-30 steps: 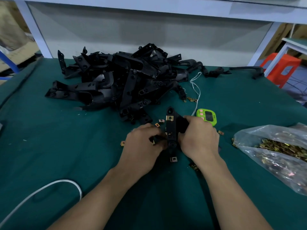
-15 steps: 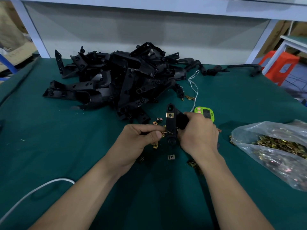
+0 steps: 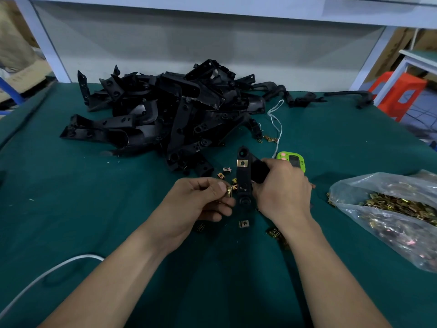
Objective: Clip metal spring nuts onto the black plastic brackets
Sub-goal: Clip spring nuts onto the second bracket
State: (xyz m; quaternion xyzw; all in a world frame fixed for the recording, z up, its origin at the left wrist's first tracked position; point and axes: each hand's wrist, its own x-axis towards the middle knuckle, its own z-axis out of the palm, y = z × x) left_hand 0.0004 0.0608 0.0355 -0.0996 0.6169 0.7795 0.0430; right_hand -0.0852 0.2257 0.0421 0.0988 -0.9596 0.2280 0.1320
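Observation:
My right hand (image 3: 281, 188) grips a black plastic bracket (image 3: 243, 178), held upright above the green table. One brass spring nut (image 3: 242, 163) is clipped on near the bracket's top. My left hand (image 3: 196, 202) pinches a second spring nut (image 3: 229, 192) between thumb and forefinger, just left of the bracket's lower part. Several loose spring nuts (image 3: 244, 224) lie on the cloth around and under my hands.
A big heap of black brackets (image 3: 165, 114) fills the table's back. A clear plastic bag of spring nuts (image 3: 397, 209) lies at the right. A green timer (image 3: 292, 159) sits behind my right hand. White cord (image 3: 276, 119) and a white cable (image 3: 47, 275) cross the cloth.
My left hand has lifted off the table with a spring nut pinched in it and brought it beside the bracket. My right hand keeps holding the bracket.

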